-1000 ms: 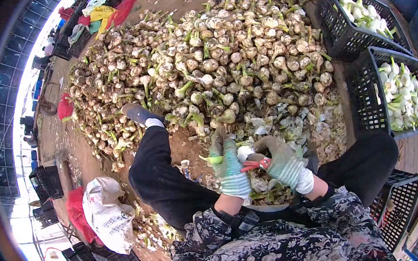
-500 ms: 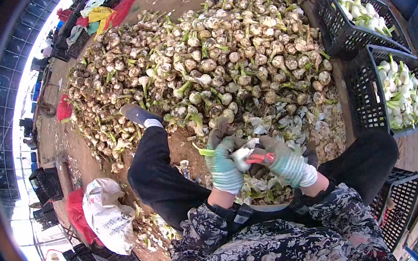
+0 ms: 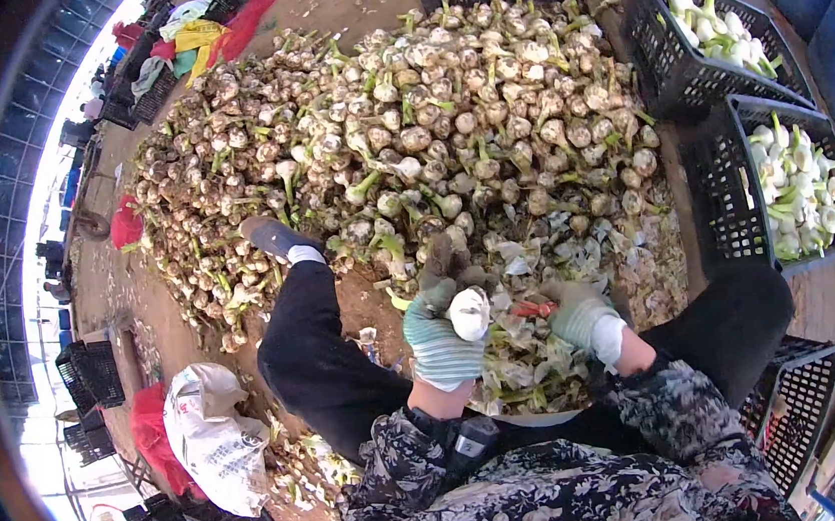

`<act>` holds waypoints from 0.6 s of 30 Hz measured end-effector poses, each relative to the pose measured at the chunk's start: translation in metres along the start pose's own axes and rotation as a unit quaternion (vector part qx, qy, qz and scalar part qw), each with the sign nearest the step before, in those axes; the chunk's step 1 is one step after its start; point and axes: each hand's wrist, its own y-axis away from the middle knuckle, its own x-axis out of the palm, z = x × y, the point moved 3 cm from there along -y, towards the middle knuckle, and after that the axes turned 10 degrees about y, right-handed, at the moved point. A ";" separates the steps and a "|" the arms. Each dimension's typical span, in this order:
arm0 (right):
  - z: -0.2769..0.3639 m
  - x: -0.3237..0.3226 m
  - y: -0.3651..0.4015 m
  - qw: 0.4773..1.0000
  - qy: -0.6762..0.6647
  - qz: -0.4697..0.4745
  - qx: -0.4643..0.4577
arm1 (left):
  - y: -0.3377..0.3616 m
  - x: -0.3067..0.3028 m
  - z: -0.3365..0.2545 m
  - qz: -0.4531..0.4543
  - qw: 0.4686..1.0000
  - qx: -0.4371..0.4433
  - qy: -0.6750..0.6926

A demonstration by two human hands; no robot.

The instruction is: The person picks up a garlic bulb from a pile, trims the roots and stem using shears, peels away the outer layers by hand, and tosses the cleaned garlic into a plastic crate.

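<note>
Gripping one round white garlic bulb [image 3: 469, 314] in curled fingers of the gloved left hand [image 3: 445, 333]; clasping one red-handled tool [image 3: 533, 309] in closed fingers of the gloved right hand [image 3: 582, 315]. Has parted bulb from tool since half a second ago. Facing, beyond the fingers, one heap of soiled bulbs [image 3: 445, 127], uncountable; having, to their right, two black plastic lattice crates [image 3: 718, 196].

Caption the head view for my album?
Gloved left hand holds a garlic bulb, right hand a red-handled tool, beside a garlic heap.
</note>
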 end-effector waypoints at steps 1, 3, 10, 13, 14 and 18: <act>-0.007 0.006 -0.009 0.997 -0.056 0.000 -0.059 | -0.002 -0.001 -0.002 -0.051 0.997 0.001 0.049; 0.010 0.005 -0.007 0.917 -0.365 -0.099 -0.123 | -0.001 -0.017 0.000 -0.103 0.991 0.002 0.082; 0.064 -0.002 0.015 0.841 -0.476 -0.254 -0.033 | 0.006 -0.006 0.024 -0.079 0.950 0.215 -0.211; 0.051 0.012 -0.013 0.681 -0.732 -0.013 0.040 | 0.015 0.009 0.020 -0.054 0.950 0.196 -0.236; 0.043 0.022 -0.021 0.681 -0.731 -0.013 0.040 | 0.018 0.016 0.021 -0.075 0.947 0.179 -0.256; 0.035 0.008 -0.005 0.745 -0.625 -0.232 0.006 | 0.001 -0.018 0.023 -0.037 0.997 -0.035 0.059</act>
